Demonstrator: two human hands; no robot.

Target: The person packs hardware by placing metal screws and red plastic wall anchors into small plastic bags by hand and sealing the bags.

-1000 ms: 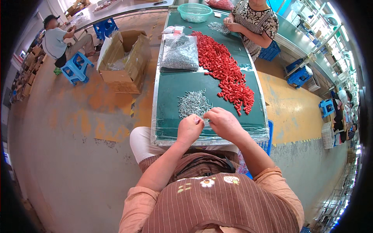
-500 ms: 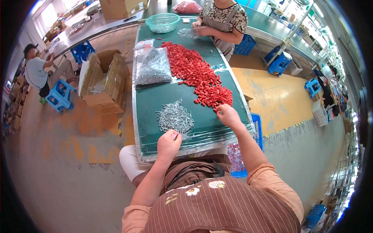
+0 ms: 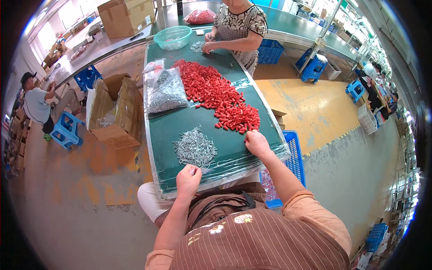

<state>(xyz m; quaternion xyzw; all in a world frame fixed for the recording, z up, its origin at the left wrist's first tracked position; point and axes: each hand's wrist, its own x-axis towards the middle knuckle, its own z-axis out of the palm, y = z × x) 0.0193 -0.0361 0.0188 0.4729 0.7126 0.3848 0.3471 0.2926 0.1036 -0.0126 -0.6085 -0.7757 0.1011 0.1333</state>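
A green work table [image 3: 162,135] runs away from me. A long heap of small red plastic caps [image 3: 215,93] lies on its right side. A pile of small silver metal pins [image 3: 195,147] lies near the front edge. My left hand [image 3: 188,181] is closed at the near edge of the pin pile, fingers pinched on what looks like a pin. My right hand [image 3: 256,143] rests just below the near end of the red heap, fingers curled; I cannot see what is in it.
A clear bag of metal pins [image 3: 165,91] lies mid-table, a green basket [image 3: 173,37] at the far end. Another person [image 3: 238,27] works there. An open cardboard box [image 3: 114,112] stands left; a blue crate [image 3: 292,157] right. A seated person [image 3: 38,101] is far left.
My hands, together at the front edge a second ago, have parted. The right moved to the red caps, the left stays at the pins. My view has shifted, showing more of the table.
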